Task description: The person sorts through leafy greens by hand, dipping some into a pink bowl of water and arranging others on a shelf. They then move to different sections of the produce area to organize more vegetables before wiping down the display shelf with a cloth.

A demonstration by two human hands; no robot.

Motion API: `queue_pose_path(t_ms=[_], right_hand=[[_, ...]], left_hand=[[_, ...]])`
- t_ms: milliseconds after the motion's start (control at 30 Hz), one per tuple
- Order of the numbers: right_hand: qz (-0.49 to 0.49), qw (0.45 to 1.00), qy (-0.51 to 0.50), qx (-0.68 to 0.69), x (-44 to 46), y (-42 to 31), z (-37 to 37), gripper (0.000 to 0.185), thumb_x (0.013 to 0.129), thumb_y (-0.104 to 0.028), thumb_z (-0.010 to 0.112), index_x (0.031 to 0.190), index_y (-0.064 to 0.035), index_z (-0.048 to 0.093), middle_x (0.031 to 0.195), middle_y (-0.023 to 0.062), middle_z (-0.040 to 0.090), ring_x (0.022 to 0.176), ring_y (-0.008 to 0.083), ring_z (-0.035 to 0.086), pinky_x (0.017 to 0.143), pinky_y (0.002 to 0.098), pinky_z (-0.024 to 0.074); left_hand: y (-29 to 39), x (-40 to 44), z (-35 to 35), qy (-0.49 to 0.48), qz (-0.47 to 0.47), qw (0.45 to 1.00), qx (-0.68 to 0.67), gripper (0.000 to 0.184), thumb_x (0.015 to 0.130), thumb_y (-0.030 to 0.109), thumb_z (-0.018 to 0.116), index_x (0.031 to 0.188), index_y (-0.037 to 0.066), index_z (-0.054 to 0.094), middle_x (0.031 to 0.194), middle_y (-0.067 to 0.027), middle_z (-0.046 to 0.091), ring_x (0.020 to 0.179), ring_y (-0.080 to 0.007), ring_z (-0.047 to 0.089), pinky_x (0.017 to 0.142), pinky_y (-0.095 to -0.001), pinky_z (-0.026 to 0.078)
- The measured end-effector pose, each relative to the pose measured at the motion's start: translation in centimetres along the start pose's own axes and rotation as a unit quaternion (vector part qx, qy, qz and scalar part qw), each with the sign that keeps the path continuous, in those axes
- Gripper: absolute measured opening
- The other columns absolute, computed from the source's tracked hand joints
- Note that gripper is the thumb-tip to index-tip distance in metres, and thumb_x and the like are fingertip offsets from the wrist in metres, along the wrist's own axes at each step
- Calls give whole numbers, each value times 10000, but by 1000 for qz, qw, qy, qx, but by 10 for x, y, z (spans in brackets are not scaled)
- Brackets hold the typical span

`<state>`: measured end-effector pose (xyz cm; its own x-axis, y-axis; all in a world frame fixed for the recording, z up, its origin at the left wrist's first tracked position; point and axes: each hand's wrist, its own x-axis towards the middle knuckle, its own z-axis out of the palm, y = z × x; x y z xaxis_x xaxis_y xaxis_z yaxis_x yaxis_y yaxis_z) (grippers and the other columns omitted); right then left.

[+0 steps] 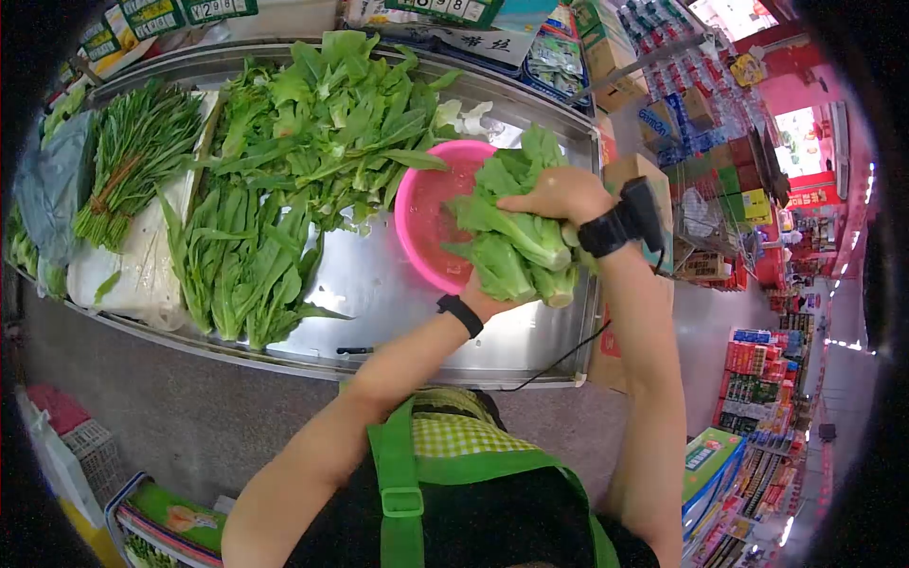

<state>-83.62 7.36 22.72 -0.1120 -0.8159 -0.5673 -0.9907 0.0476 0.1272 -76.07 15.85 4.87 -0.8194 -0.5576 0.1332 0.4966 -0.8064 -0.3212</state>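
A bunch of leafy green lettuce (516,232) with pale cut stem ends is held between my two hands at the right side of a pink basin (409,232). From above, my right hand (559,194) wraps round the bunch, thumb lying across the leaves. My left hand (488,298) supports it from below at the basin's near edge; its fingers are mostly hidden under the lettuce. Reddish-looking water shows inside the basin. To the left lies a large heap of loose leafy greens (322,123), with longer-leaved greens (246,256) in front of it.
The metal counter (350,256) has a raised rim. A dark-handled knife (355,350) lies near its front edge. Thin green stalks (142,161) in a tied bundle and a bluish plastic bag (57,180) are at the far left. Cardboard boxes (634,180) stand on the right.
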Motion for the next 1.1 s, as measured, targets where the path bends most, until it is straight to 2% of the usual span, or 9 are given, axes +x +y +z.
queue_pose_path(t_ms=[67, 133, 167, 200, 533, 700, 833, 967, 1100], right_hand=[[-35, 990, 91, -100, 16, -20, 8, 730, 558, -732, 516, 764, -47, 663, 748, 164, 622, 737, 303, 609, 657, 360, 466], [-44, 944, 157, -288, 39, -53, 32, 675, 563, -689, 550, 834, -81, 664, 767, 124, 637, 732, 266, 619, 656, 371, 470], [-22, 926, 159, -343, 50, -69, 45, 670, 563, -683, 553, 834, -81, 664, 766, 123, 637, 730, 267, 618, 654, 374, 471], [1, 910, 154, -386, 61, -85, 57, 664, 562, -677, 557, 834, -82, 664, 765, 123, 637, 728, 268, 618, 652, 376, 471], [106, 879, 126, -447, 113, -152, 118, 606, 557, -621, 591, 833, -87, 665, 755, 122, 636, 705, 276, 616, 632, 402, 475], [120, 881, 120, -442, 123, -162, 122, 578, 555, -593, 608, 832, -90, 666, 751, 121, 635, 694, 280, 615, 622, 415, 477], [129, 885, 122, -430, 128, -167, 123, 556, 553, -571, 621, 832, -92, 667, 747, 121, 635, 685, 284, 615, 614, 426, 478], [139, 890, 134, -413, 129, -168, 123, 535, 551, -548, 635, 831, -94, 667, 743, 120, 634, 676, 287, 614, 607, 436, 480], [152, 892, 154, -397, 126, -163, 119, 515, 549, -526, 649, 831, -96, 668, 739, 120, 634, 667, 291, 613, 599, 447, 481]], left_hand=[[-4, 0, -10, -53, -3, 999, -7, 482, 855, 415, 400, 1255, 153, 341, 1292, -58, 368, 1181, -238, 365, 984, -472, 284], [-6, 5, -47, -18, -22, 974, -225, 511, 847, 464, 361, 1237, 135, 384, 1275, -88, 396, 1164, -278, 386, 970, -500, 286], [-12, 0, -18, 180, 65, 976, -108, 513, 851, 449, 382, 1237, 110, 394, 1265, -92, 412, 1155, -255, 398, 982, -436, 288], [-10, -3, -19, 228, 68, 969, -67, 513, 852, 448, 382, 1237, 109, 394, 1265, -92, 413, 1154, -254, 400, 981, -432, 289], [18, -21, -72, 176, 66, 953, -237, 512, 856, 438, 388, 1238, 97, 395, 1261, -94, 418, 1143, -246, 411, 975, -400, 298], [36, -20, -95, 117, 63, 860, -492, 512, 859, 433, 391, 1239, 91, 395, 1260, -94, 421, 1138, -241, 417, 972, -384, 302], [46, -13, -113, 26, 17, 616, -787, 511, 860, 428, 394, 1240, 86, 396, 1258, -95, 423, 1134, -238, 422, 969, -371, 306], [49, -10, -113, -1, -10, 526, -850, 511, 862, 425, 395, 1240, 82, 396, 1257, -95, 425, 1130, -235, 425, 968, -361, 308], [33, -12, -36, -176, 0, -185, -967, 495, 849, 290, 446, 1264, 44, 334, 1174, -111, 484, 1046, -245, 486, 935, -412, 352]])
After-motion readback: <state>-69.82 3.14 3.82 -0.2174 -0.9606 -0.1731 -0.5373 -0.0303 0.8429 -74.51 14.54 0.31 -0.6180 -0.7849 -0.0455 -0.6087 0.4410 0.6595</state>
